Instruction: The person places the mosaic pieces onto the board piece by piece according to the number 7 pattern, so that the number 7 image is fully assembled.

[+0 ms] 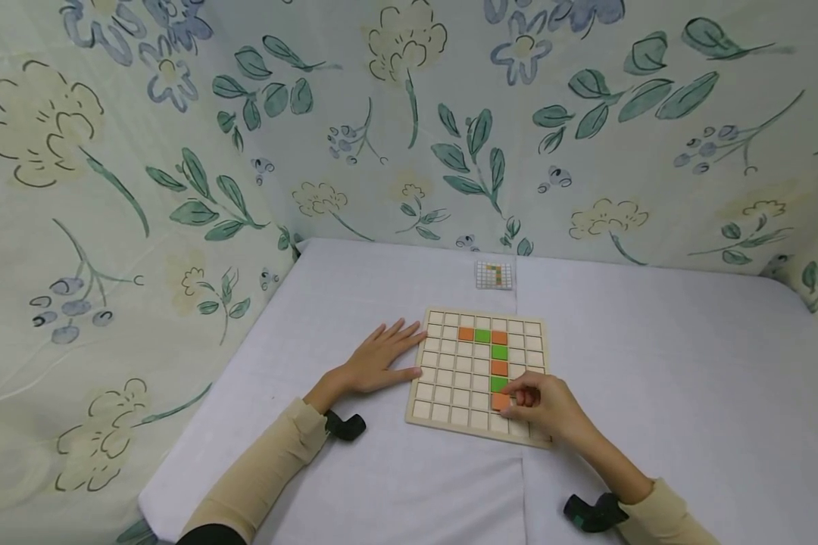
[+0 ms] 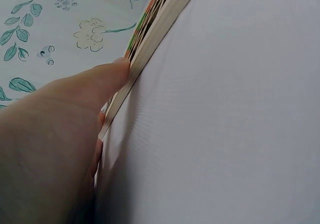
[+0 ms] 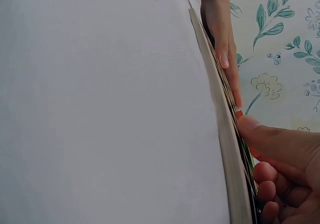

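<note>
A wooden grid board (image 1: pixel 443 424) lies on the table, its squares mostly pale. Orange and green tiles alternate on it, in a short row near the far edge and a column running toward the person. At the column's near end, the right hand (image 1: pixel 548 405) pinches an orange tile (image 1: pixel 499 402) between thumb and forefinger, the other fingers curled. In the right wrist view the thumb (image 3: pixel 270 139) meets the tile's orange edge (image 3: pixel 239 114). The left hand (image 1: pixel 379 359) rests with fingers spread, fingertips and thumb at the board's left edge. Its thumb (image 2: pixel 95 82) touches that edge in the left wrist view.
Beyond the board lies a small card (image 1: pixel 494 275) printed with a grid and a coloured pattern. A white cloth (image 1: pixel 368 469) covers the table. Floral fabric (image 1: pixel 395 151) hangs behind and to the sides. Each wrist carries a black device (image 1: pixel 346 426).
</note>
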`<state>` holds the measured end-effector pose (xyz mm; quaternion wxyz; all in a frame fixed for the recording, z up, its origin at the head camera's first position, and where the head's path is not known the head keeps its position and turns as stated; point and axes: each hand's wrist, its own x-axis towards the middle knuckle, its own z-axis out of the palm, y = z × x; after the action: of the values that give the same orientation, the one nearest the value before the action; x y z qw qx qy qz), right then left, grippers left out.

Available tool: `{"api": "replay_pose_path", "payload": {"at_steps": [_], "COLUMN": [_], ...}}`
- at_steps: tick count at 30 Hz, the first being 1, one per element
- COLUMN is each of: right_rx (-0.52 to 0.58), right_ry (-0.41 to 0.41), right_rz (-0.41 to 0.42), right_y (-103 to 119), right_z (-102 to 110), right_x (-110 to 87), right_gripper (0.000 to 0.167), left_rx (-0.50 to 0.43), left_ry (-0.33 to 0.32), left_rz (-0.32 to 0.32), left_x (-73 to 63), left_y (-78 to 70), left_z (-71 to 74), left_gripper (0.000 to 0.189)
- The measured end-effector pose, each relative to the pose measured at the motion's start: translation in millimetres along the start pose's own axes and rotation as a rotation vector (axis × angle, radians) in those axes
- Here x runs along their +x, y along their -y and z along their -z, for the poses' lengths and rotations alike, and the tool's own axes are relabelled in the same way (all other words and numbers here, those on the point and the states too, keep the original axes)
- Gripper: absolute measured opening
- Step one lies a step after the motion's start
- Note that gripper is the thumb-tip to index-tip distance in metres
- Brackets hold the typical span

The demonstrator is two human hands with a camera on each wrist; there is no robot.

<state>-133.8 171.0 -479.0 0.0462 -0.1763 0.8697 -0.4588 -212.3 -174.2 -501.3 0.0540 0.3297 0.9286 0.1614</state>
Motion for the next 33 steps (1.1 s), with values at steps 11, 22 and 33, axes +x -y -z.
{"api": "replay_pose_path", "payload": {"at_steps": [11, 22, 33], "right_rx": [-0.002, 0.019, -0.014], "right_ry": [-0.001, 0.011, -0.167], "right_rz": [0.02, 0.003, 0.047], "right_y": [-0.7, -2.8, -6.9], "right_z": [-1.2, 1.3, 30.8], "right_x": [1.7, 0.9, 2.4], "right_gripper": [0.025, 0.026, 0.024], "left_rx": [0.005, -0.004, -0.103], "left_ry": [0.019, 0.012, 0.041], "left_rz": [0.013, 0.001, -0.003], "left_x": [2.7, 3.5, 2.7], "left_y": [2.1, 0.5, 1.8], "left_z": [0.1, -0.2, 10.7], "left_gripper": [0.077, 0.077, 0.076]}}
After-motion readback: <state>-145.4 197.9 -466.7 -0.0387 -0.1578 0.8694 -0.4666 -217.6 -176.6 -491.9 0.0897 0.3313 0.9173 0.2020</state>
